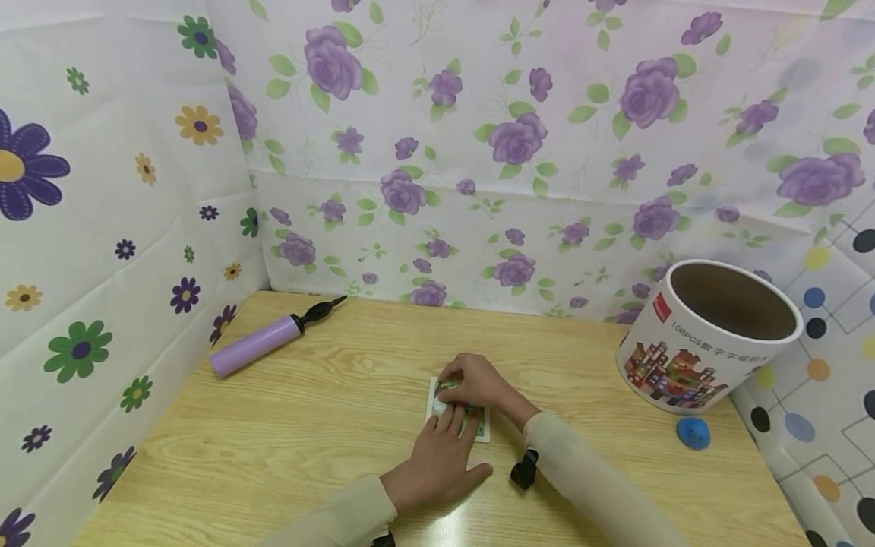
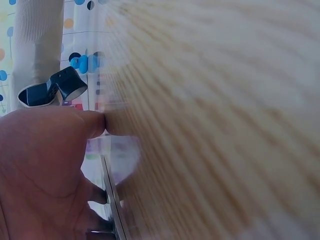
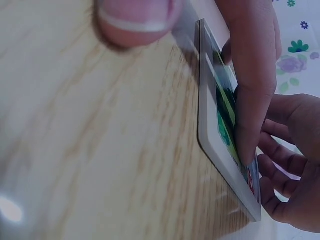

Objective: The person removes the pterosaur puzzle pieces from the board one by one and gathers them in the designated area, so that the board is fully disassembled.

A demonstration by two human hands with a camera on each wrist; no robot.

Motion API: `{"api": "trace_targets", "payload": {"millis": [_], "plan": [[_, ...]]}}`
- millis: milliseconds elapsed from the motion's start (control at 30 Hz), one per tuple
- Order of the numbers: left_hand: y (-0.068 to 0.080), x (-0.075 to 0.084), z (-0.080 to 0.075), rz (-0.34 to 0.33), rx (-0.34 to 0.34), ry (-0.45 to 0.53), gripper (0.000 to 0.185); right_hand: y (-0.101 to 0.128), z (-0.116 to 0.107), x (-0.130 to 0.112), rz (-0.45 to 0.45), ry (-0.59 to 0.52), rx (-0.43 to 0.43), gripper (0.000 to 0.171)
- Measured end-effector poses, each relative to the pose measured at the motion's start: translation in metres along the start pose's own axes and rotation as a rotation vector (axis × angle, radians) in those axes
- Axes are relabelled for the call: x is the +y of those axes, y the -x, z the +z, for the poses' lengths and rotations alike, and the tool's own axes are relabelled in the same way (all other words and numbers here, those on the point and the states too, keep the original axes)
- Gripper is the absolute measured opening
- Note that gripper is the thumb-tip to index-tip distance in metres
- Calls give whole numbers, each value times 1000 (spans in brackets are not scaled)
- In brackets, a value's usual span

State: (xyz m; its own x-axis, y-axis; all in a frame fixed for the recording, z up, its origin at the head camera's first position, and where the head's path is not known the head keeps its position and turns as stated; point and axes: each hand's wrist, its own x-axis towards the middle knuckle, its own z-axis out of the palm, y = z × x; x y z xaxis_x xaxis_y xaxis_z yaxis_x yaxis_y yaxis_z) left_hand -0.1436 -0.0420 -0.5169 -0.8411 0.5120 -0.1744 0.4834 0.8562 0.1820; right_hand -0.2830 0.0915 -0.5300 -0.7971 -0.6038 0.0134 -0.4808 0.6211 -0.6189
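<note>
A small picture card (image 1: 483, 426) with a white border and green print lies flat on the wooden table (image 1: 273, 441) near its middle. My left hand (image 1: 440, 450) reaches in from the near edge and presses straight fingers on the card's near half. My right hand (image 1: 478, 382) comes from the right with its fingers curled over the card's far left part. In the right wrist view the card (image 3: 209, 131) shows edge-on, a right finger (image 3: 254, 75) lies along its face, and the thumb (image 3: 136, 20) sits by its far edge. The left wrist view shows my left hand (image 2: 45, 170) against the card's edge (image 2: 113, 202).
A lilac hand pump (image 1: 263, 342) with a black nozzle lies at the back left. A white round tub (image 1: 711, 334), open and printed, stands at the right, with a small blue object (image 1: 693, 433) in front of it. Flowered sheets wall in the table on three sides.
</note>
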Motion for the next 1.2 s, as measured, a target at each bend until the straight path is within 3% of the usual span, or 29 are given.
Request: {"api": "trace_targets", "payload": {"millis": [667, 1200], "plan": [[-5, -3, -2, 5, -4, 6, 87, 0, 0, 2, 41, -75, 30, 13], [-7, -6, 2, -1, -8, 41, 86, 9, -18, 12, -26, -185, 91, 15]]}}
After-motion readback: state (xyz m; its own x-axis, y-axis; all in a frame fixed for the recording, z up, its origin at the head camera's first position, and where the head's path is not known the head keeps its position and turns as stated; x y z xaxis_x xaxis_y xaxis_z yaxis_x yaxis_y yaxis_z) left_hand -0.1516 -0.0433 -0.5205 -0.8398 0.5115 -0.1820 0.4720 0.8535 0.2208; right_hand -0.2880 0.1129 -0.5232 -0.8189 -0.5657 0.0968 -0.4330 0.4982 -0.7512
